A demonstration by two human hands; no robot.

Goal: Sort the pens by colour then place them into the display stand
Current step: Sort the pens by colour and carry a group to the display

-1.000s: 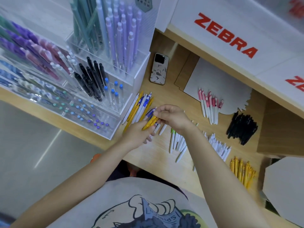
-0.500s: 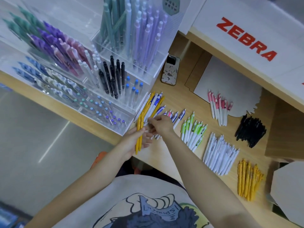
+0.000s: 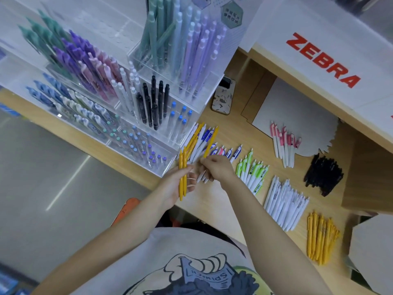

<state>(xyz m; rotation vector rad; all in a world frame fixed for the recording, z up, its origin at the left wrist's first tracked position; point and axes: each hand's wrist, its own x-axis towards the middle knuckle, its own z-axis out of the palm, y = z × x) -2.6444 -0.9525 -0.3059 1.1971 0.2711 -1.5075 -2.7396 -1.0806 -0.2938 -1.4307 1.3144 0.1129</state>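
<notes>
Nearby, phone [image 3: 223, 98] beside display stand [image 3: 161, 116]

Wooden counter [image 3: 234, 201]: clear display stand [image 3: 148, 116], phone [image 3: 223, 99], sorted pen piles: pink [image 3: 284, 145], black [image 3: 323, 175], white [image 3: 285, 203], yellow [image 3: 320, 239], green [image 3: 253, 171].

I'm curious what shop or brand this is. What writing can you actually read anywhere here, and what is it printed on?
"ZEBRA" in red capitals, on the white display board above the wooden counter.
A red fragment at the right edge: cut off, unreadable.
Hexagonal labels on the clear acrylic display stand: too blurred to read.
Lettering on the shirt print: upside down and blurred, unreadable.
Barcode stickers on the green-and-white pens: too small to read.
</notes>
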